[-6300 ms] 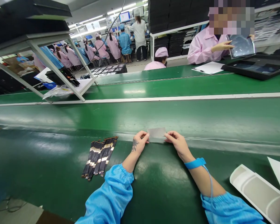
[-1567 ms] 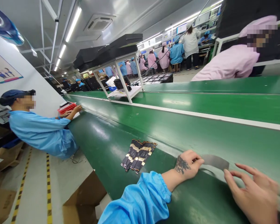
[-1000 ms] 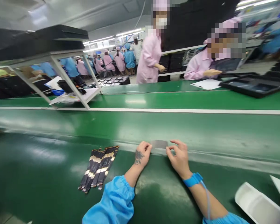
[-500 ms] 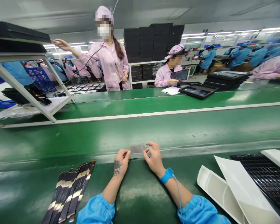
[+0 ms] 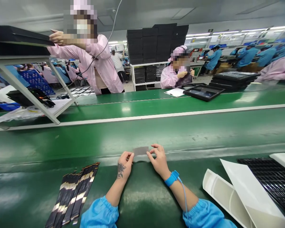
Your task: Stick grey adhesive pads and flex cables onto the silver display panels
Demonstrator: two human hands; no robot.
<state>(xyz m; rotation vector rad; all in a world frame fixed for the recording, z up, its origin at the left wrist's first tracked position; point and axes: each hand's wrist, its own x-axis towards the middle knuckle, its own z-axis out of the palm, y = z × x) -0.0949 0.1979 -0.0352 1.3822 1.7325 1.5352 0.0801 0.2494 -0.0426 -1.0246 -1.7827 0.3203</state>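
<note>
Between my two hands a small grey, thin rectangular sheet (image 5: 141, 151) is stretched level above the green work surface (image 5: 154, 196). My left hand (image 5: 125, 163) pinches its left end between thumb and fingers. Its right end is pinched by my right hand (image 5: 158, 160), with the other fingers raised; a blue wrist strap (image 5: 171, 178) with a cord is on that wrist. Left of my hands lies a fanned row of dark strips (image 5: 73, 193) with gold bands.
To the right are a white trough (image 5: 218, 190), a white sheet (image 5: 249, 193) and a black ribbed tray (image 5: 270, 177). Across the belt (image 5: 104, 136), a white-framed stand (image 5: 33, 91) holds black trays (image 5: 19, 39). A co-worker in pink (image 5: 102, 69) reaches to them; another (image 5: 171, 76) sits beside stacked trays (image 5: 232, 82).
The sheet looks darker and clearer now, still between my hands. The standing co-worker has leaned left, with a hand at the black trays. The seated co-worker has tilted a dark panel.
</note>
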